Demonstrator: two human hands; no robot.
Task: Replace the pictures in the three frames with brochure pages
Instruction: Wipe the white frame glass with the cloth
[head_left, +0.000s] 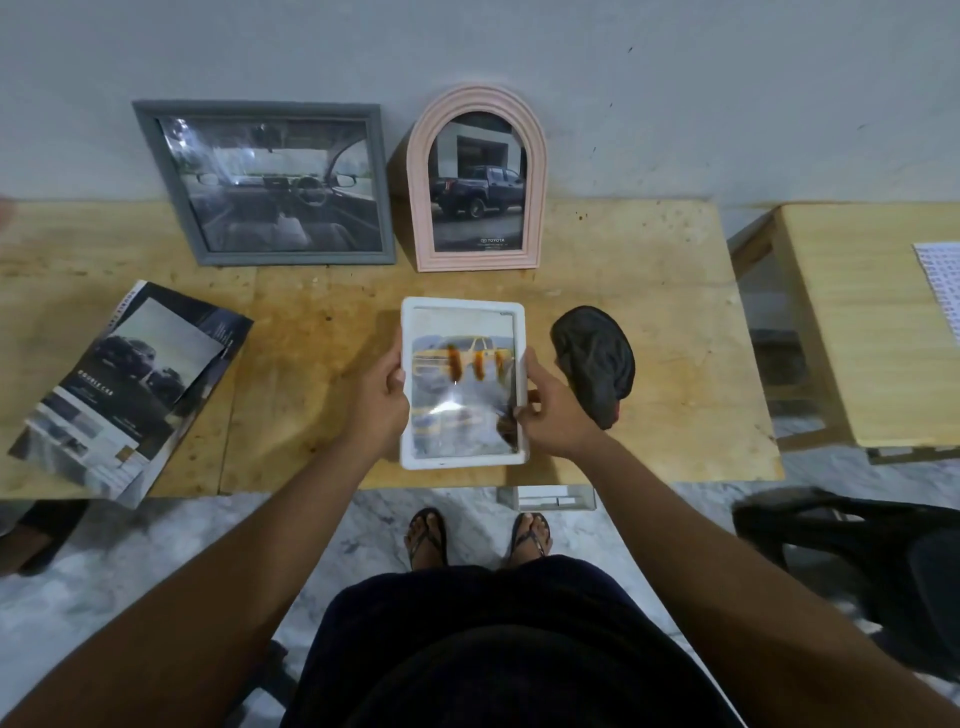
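Observation:
A white rectangular frame (462, 306) with a yellow truck page under its glass is held over the table's front edge. My left hand (376, 402) grips its left side, thumb on the front. My right hand (553, 413) grips its right side. A grey frame (262, 182) with a car-interior page leans on the wall at the back left. Beside it stands a pink arched frame (476, 179) with a dark pickup page. The brochure (124, 389) lies open at the table's left.
A dark crumpled cloth (597, 364) lies right of the white frame on the wooden table (649, 291). A second table (857, 322) with a printed sheet stands to the right. A black chair (857, 561) is at lower right. A white box (550, 500) sits under the table edge.

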